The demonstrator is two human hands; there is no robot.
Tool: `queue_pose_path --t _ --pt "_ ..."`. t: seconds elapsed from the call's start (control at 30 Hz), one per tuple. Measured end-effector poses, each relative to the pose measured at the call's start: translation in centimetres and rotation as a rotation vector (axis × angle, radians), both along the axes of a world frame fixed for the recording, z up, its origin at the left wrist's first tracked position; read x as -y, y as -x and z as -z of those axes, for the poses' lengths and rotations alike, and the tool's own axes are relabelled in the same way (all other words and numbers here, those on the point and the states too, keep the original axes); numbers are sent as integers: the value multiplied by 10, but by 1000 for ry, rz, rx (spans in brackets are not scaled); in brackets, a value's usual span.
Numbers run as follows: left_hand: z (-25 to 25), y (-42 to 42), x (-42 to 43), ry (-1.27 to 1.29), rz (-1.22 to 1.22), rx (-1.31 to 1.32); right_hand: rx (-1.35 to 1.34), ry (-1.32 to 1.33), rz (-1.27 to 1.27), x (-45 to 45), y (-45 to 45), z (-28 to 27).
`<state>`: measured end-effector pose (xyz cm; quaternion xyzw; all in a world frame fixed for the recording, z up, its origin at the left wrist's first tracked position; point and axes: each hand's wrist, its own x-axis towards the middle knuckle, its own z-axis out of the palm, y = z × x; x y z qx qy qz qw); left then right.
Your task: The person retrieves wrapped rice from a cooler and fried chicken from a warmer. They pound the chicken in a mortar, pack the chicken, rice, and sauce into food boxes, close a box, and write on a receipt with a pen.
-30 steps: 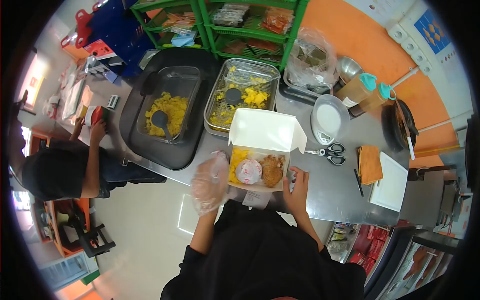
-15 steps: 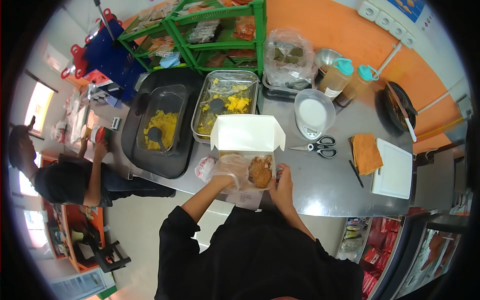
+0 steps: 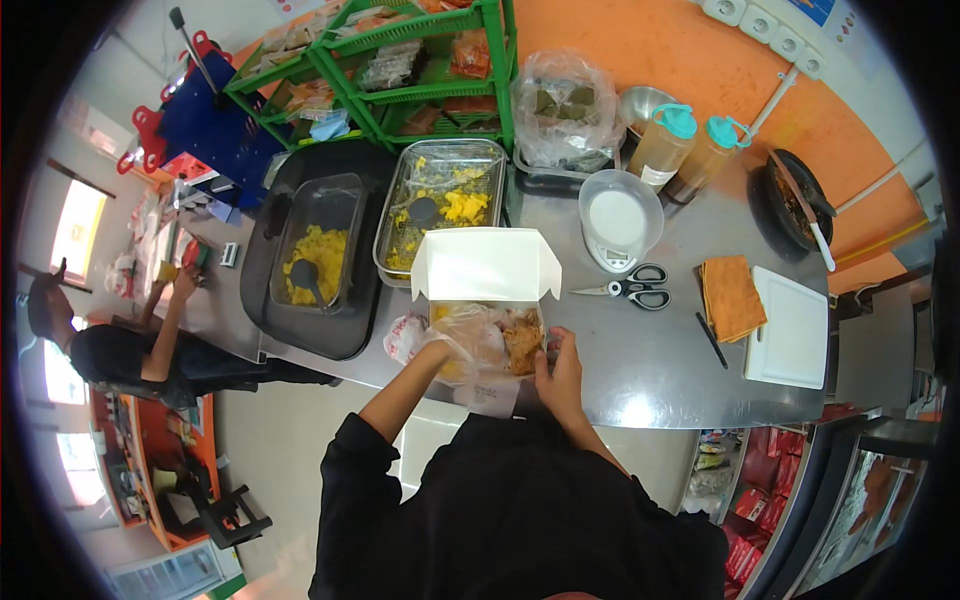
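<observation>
A white cardboard food box (image 3: 487, 266) stands at the counter's near edge with its lid raised. A brown piece of fried chicken (image 3: 522, 345) lies in its right part, and some yellow food shows at the left. My left hand (image 3: 468, 342) reaches into the box from the left, covered by loose clear plastic that blurs its fingers. It is beside the chicken; whether it grips anything is hidden. My right hand (image 3: 561, 366) holds the box's right side, thumb at the near wall. A white and red crumpled packet (image 3: 404, 338) touches the box's left side.
Behind the box are a wire-lined tray (image 3: 385, 232) and a tub (image 3: 352, 215) with yellow food. Scissors (image 3: 640, 287), a scale (image 3: 612, 250), an orange cloth (image 3: 732, 298) and a white cutting board (image 3: 787, 328) lie rightward. A co-worker (image 3: 125, 350) stands at left.
The chicken has turned and now shows a narrower, rougher side. My plastic-covered left hand has shifted slightly within the box. At left, the co-worker's hands have moved a little.
</observation>
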<state>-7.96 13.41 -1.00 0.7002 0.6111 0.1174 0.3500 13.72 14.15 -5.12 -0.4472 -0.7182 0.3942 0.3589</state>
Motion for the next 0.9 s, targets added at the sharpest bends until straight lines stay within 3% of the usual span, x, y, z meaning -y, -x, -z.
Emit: queue_pose_path --t 0.1,0.2,0.33,0.37,0.43,0.5,0.53,0.6,0.73,0.8,0.87,0.9 --pt "-13 -19 14 -168 -78 -287 -32 58 11 0 -3 5" --pt "-26 -24 16 61 -261 -162 -90 98 12 1 -4 14" --pt "-38 -26 29 168 -334 -24 -72 163 24 6 -2 16" --pt "-17 -19 33 -207 -198 46 -66 166 33 9 -2 15" --pt "-6 -19 42 -582 -61 109 -72 220 47 8 -4 23" --pt "-21 -29 53 -36 -769 560 -81 274 62 9 -1 15" --pt "-35 -31 56 -35 -773 559 -151 345 101 10 1 4" --pt "-71 -35 60 276 -733 106 -218 419 137 11 2 -2" --pt "-39 -34 74 379 -792 183 -182 279 94 10 3 34" --pt "-13 -32 84 79 -1147 1005 -151 191 85 7 4 26" --pt "-21 -23 94 48 -1163 1086 -257 513 69 5 3 -1" --pt "-31 -20 99 17 -1174 1167 -256 513 63 3 0 4"
